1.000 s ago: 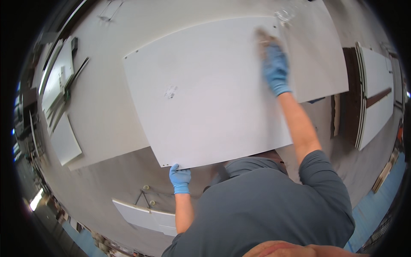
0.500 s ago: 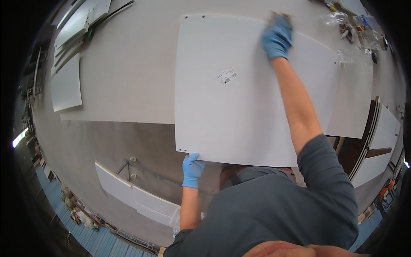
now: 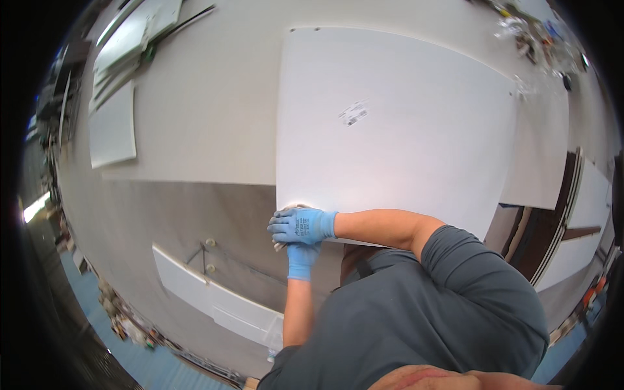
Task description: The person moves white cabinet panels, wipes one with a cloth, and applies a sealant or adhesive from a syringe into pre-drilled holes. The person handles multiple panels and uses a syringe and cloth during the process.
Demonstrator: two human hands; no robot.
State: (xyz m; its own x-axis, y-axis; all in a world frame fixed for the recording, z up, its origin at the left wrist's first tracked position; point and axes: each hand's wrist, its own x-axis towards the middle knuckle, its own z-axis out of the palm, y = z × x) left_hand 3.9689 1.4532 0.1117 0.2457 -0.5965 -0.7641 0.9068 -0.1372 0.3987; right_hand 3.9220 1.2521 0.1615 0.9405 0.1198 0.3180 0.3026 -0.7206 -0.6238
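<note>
A large white panel (image 3: 403, 123) with small holes near its corners and a paper label (image 3: 354, 114) lies flat in front of me. Both of my hands wear blue gloves and meet at the panel's near left corner. My right hand (image 3: 302, 225) is closed over a pale cloth (image 3: 296, 207), whose edges peek out around the glove, and presses it on that corner. Below it, my left hand (image 3: 302, 257) stays at the panel's near edge, seemingly gripping it. The right hand covers the left fingers and the corner itself.
The panel lies on a wide pale tabletop (image 3: 208, 117). Several white boards (image 3: 114, 130) are stacked at the far left. Clear plastic bags with small parts (image 3: 539, 45) sit at the far right. More boards (image 3: 585, 214) stand right; a wheeled frame (image 3: 208, 260) is below left.
My right hand has swept with the cloth from the panel's far edge to its near left corner, over my left hand. My left hand stays at the near edge. The view has shifted slightly.
</note>
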